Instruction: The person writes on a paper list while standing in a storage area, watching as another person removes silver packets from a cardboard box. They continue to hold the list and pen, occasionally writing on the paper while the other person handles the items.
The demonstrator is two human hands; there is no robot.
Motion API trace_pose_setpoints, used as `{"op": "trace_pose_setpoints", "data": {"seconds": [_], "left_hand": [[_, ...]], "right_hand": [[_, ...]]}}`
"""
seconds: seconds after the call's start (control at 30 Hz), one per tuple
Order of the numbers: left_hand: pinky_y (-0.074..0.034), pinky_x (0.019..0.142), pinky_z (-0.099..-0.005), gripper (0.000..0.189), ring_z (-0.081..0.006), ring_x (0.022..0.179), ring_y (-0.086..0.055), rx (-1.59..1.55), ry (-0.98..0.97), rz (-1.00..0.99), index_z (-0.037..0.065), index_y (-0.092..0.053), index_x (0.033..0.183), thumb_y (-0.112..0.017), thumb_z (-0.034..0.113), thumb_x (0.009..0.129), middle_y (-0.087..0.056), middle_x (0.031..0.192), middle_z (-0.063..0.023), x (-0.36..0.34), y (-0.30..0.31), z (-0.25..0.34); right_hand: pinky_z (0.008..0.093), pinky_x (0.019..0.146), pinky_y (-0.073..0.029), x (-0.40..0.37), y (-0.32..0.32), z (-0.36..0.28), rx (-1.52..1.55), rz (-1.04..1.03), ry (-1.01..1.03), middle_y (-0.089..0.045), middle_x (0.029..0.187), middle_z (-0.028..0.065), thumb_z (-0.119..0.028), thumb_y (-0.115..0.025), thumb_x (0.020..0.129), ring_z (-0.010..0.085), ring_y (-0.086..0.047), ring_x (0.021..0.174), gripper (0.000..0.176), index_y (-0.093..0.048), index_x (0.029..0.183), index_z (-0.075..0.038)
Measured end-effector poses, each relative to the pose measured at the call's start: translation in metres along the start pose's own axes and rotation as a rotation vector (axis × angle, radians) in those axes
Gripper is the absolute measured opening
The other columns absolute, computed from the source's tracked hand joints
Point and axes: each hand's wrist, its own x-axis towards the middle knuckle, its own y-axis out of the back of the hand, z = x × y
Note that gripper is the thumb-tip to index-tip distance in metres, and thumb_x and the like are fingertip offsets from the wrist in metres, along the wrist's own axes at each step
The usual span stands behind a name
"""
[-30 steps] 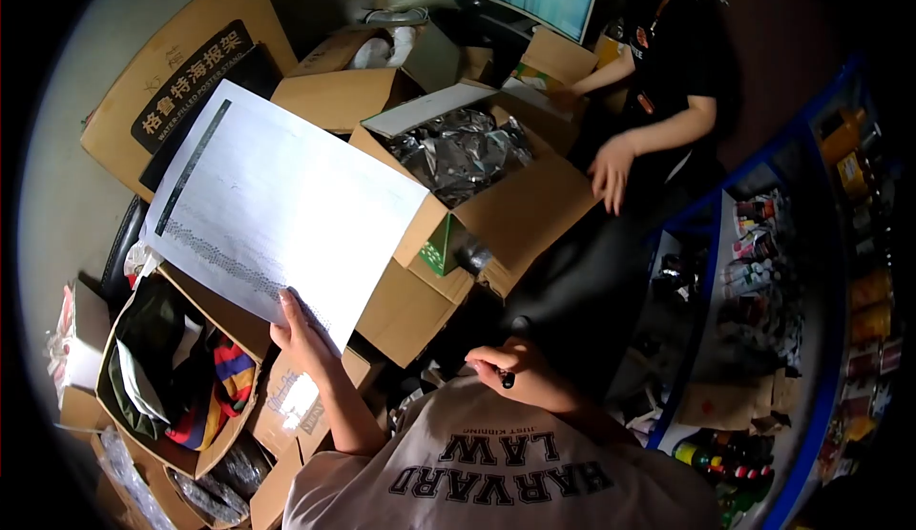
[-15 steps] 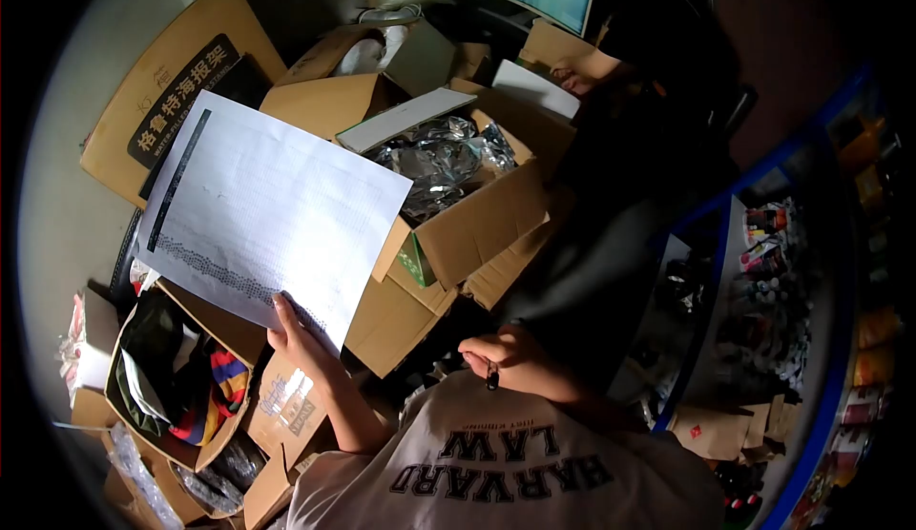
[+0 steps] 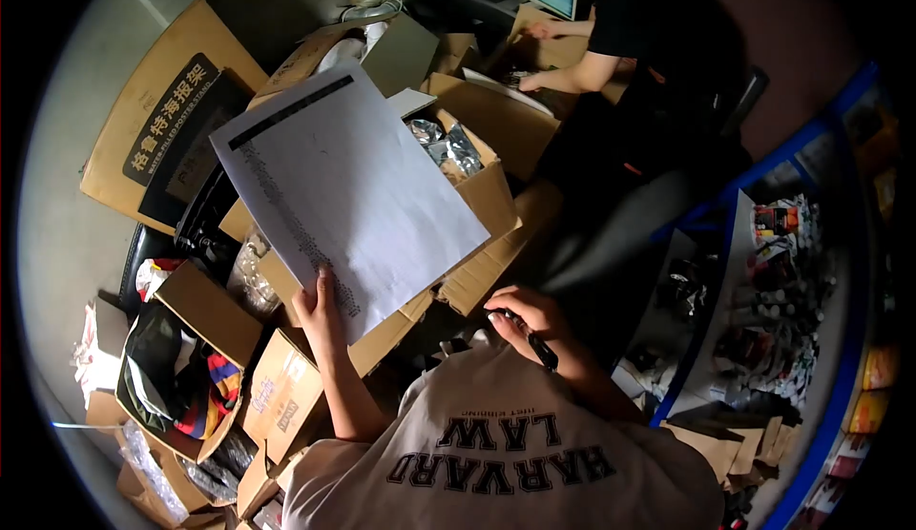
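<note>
My left hand [image 3: 321, 307] grips the lower edge of a white printed sheet of paper [image 3: 358, 187], thumb on top. The sheet carries a dark header strip and a column of fine print too small to read. It hangs tilted in the air above the cardboard boxes and hides part of them. Close to my chest, my right hand [image 3: 530, 316] is closed around a slim black pen [image 3: 544, 352], whose far end sticks out below the fingers.
Behind the paper stands an open carton [image 3: 489, 201] with silvery plastic packets. A box of folded cloth [image 3: 181, 449] sits at lower left. Another person [image 3: 658, 53] reaches into a carton at the back. Blue-framed shelves [image 3: 711, 301] with packed goods line the right side.
The paper has moved right and turned clockwise in my left hand. My right hand has turned, showing more of the pen. The other person now has both hands at the carton.
</note>
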Motion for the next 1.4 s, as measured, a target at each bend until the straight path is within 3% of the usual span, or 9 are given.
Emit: {"op": "trace_pose_setpoints", "data": {"seconds": [0.5,0.67,0.73,0.87,1.03,1.1,1.17,1.37,1.4], "left_hand": [[-0.04,0.061,-0.0217,0.03,-0.0101,0.07,-0.05,0.08,-0.082,0.003,-0.005,-0.049,0.096,-0.053,0.021,0.081,-0.055,0.081,-0.0072,0.006,-0.049,0.003],[-0.04,0.055,-0.0215,0.024,-0.0089,0.066,-0.049,-0.115,-0.114,0.159,0.0,-0.052,0.083,-0.053,0.024,0.079,-0.052,0.072,-0.0038,0.065,-0.001,0.014],[-0.041,0.054,-0.0226,0.021,-0.0098,0.066,-0.05,-0.338,-0.028,0.449,0.002,-0.052,0.082,-0.055,0.023,0.079,-0.053,0.076,-0.0039,0.049,-0.004,0.054],[-0.038,0.078,-0.0341,0.04,-0.026,0.087,-0.048,0.612,-0.603,0.233,-0.006,-0.041,0.11,-0.053,0.015,0.077,-0.051,0.095,-0.0177,0.106,0.107,-0.046],[-0.04,0.069,-0.0286,0.037,-0.0156,0.089,-0.047,-0.023,-0.336,0.228,-0.002,-0.043,0.104,-0.054,0.023,0.079,-0.047,0.099,-0.0134,0.059,0.077,-0.051],[-0.042,0.072,-0.0299,0.048,-0.0146,0.103,-0.042,-0.357,0.094,0.391,0.001,-0.04,0.108,-0.057,0.034,0.077,-0.04,0.119,-0.0145,0.051,0.044,-0.038],[-0.041,0.077,-0.0312,0.049,-0.0163,0.097,-0.045,-0.292,0.119,0.197,0.001,-0.038,0.114,-0.053,0.034,0.08,-0.044,0.112,-0.0108,0.037,0.025,-0.045],[-0.04,0.061,-0.02,0.027,-0.0071,0.07,-0.048,-0.12,0.248,-0.121,-0.008,-0.054,0.081,-0.049,0.018,0.085,-0.054,0.079,-0.003,-0.032,-0.014,-0.07],[-0.038,0.053,-0.0189,0.029,-0.0054,0.064,-0.045,-0.119,0.257,-0.156,-0.008,-0.054,0.073,-0.049,0.018,0.085,-0.053,0.073,-0.0015,-0.038,-0.015,-0.083]], "right_hand": [[0.0286,0.058,-0.043,0.004,0.055,0.041,0.007,-0.046,0.042,-0.056,0.077,0.0109,-0.005,-0.056,0.074,0.0254,-0.054,0.066,0.009,-0.055,0.082,-0.001],[0.029,0.061,-0.044,0.008,0.055,0.05,0.056,-0.14,0.061,-0.056,0.078,0.0117,-0.004,-0.056,0.072,0.0257,-0.055,0.069,0.011,-0.055,0.083,0.0],[0.0292,0.062,-0.044,0.011,0.054,0.053,0.079,-0.16,0.059,-0.056,0.079,0.0121,-0.002,-0.056,0.071,0.0256,-0.055,0.07,0.012,-0.054,0.082,0.0],[0.0303,0.067,-0.044,0.02,0.038,0.067,0.038,-0.184,0.166,-0.056,0.082,0.0124,-0.001,-0.058,0.068,0.0267,-0.054,0.076,0.014,-0.054,0.082,0.0],[0.0305,0.071,-0.043,0.031,0.021,0.057,0.052,-0.201,0.173,-0.054,0.094,0.0147,-0.007,-0.06,0.069,0.0281,-0.054,0.082,0.018,-0.054,0.085,0.0],[0.0311,0.072,-0.043,0.037,0.013,0.055,0.03,-0.218,0.167,-0.052,0.099,0.016,-0.01,-0.059,0.072,0.0289,-0.053,0.086,0.02,-0.054,0.088,0.0],[0.0309,0.073,-0.043,0.043,0.002,0.046,0.052,-0.206,0.09,-0.052,0.1,0.0162,-0.008,-0.056,0.074,0.0289,-0.053,0.087,0.018,-0.053,0.089,0.0],[0.0278,0.075,-0.041,0.054,-0.029,0.029,0.204,0.143,-0.157,-0.048,0.103,0.0147,0.005,-0.045,0.075,0.0236,-0.05,0.092,0.026,-0.047,0.102,0.003],[0.028,0.079,-0.039,0.057,-0.037,0.043,0.122,0.317,0.047,-0.048,0.103,0.0148,0.007,-0.043,0.075,0.0238,-0.05,0.094,0.031,-0.044,0.106,0.003]]}}
